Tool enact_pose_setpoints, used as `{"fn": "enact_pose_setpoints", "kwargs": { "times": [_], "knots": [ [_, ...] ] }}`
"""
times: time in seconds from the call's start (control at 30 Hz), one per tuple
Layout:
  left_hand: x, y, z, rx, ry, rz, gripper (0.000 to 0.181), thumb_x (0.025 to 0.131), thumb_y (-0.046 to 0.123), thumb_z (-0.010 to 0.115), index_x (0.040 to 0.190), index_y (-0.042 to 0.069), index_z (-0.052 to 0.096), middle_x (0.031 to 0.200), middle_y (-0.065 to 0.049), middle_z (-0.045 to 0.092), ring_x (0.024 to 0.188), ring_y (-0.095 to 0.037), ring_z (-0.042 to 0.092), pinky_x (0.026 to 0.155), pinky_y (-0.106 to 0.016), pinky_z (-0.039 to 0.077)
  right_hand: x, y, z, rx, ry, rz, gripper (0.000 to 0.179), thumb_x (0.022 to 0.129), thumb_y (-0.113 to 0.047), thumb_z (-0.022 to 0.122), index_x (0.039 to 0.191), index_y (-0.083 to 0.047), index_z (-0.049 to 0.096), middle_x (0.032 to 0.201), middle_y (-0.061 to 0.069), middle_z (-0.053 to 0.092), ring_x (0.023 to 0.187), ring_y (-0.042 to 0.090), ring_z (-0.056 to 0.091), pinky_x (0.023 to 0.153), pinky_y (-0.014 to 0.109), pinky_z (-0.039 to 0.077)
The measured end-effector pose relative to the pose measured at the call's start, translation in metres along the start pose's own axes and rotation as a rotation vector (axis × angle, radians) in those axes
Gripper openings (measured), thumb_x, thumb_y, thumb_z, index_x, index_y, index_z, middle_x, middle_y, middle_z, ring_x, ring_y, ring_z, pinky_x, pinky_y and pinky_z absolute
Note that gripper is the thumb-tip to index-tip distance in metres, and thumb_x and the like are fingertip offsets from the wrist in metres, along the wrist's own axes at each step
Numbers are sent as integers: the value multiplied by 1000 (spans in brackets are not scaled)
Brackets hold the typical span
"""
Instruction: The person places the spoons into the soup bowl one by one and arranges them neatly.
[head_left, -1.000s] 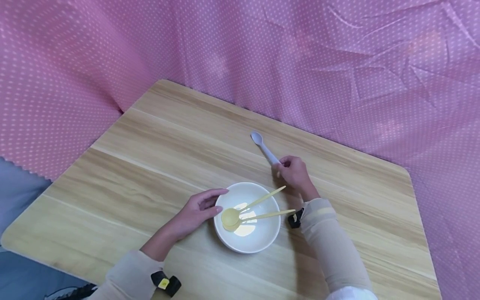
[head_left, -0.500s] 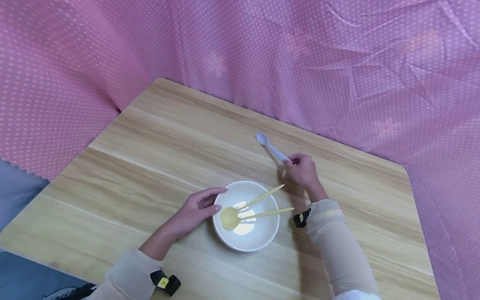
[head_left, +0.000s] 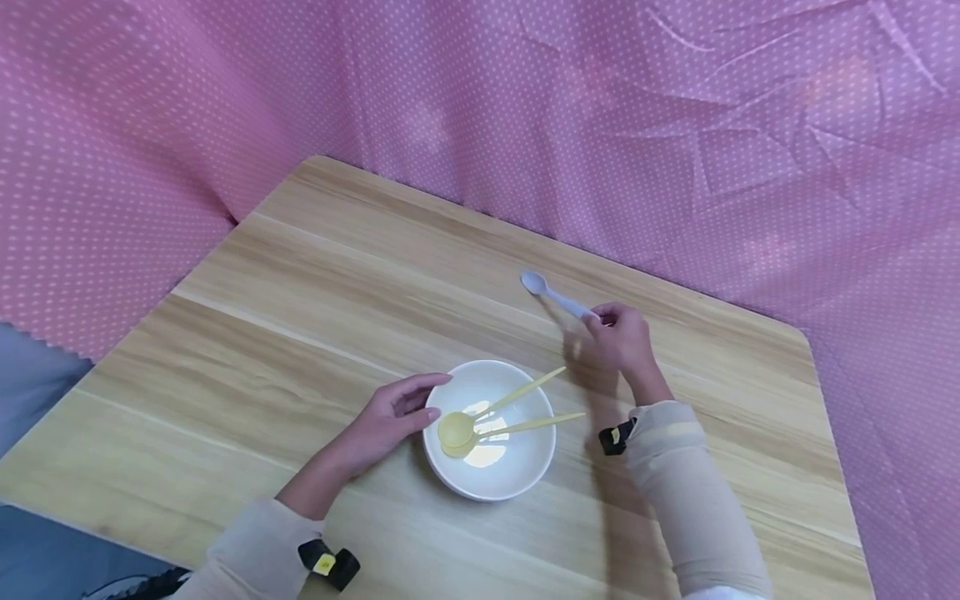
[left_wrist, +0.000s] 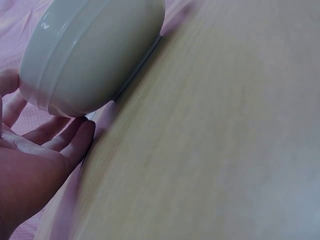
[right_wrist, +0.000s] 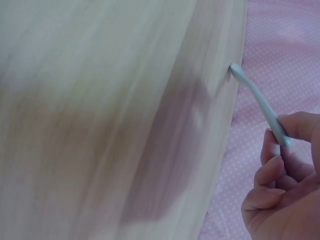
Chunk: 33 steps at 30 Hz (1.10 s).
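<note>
A white bowl (head_left: 528,475) stands on the wooden table, and two pale yellow spoons (head_left: 456,432) lie in it with their handles over its right rim. At the bowl's left side my left hand (head_left: 385,425) holds the rim, thumb on the edge. In the left wrist view, several fingertips (left_wrist: 82,135) lie against the bowl's outer wall (left_wrist: 95,65). Beyond the bowl to the right, my right hand (head_left: 624,340) pinches a light blue-grey spoon (head_left: 558,298) by its handle end. That spoon's head points toward the far left; whether its tip touches the table I cannot tell.
A pink curtain with white dots (head_left: 480,100) hangs behind the far edge of the wooden table (head_left: 300,275). Black wrist devices (head_left: 328,564) sit at both sleeve cuffs. A blue-grey surface (head_left: 45,542) shows below the table's left edge.
My right hand has moved to the right with the light blue-grey spoon, which now lies at a flatter angle. My left hand stays at the bowl.
</note>
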<state>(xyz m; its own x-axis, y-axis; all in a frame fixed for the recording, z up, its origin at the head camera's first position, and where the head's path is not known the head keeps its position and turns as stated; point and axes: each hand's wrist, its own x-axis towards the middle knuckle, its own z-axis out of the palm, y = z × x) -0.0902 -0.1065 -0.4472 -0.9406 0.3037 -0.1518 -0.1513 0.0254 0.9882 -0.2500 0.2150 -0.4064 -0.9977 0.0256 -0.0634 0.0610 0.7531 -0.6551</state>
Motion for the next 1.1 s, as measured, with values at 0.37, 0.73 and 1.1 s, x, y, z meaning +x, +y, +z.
{"fn": "enact_pose_setpoints", "kwargs": {
  "times": [0.37,0.73,1.1],
  "knots": [
    [-1,3,0,9,8,-15,46,91,19,62,135,17,49,147,-5,39,137,-24,35,110,-34,35,-4,0,-13,6,31,-4,28,89,-23,59,104,0,66,88,11,61,73,17,51,57,20,45],
    [-1,1,-1,1,6,4,46,91,19,62,135,16,49,147,-5,40,137,-23,34,110,-32,34,-6,3,-19,29,91,-15,24,89,-20,59,99,0,68,84,10,62,68,13,51,55,18,43],
    [0,3,0,4,3,2,46,91,20,62,135,17,50,147,-5,40,137,-23,35,110,-34,34,-10,4,-27,56,99,34,26,89,-22,58,101,0,67,85,7,60,72,13,51,57,18,43]
  ]
}}
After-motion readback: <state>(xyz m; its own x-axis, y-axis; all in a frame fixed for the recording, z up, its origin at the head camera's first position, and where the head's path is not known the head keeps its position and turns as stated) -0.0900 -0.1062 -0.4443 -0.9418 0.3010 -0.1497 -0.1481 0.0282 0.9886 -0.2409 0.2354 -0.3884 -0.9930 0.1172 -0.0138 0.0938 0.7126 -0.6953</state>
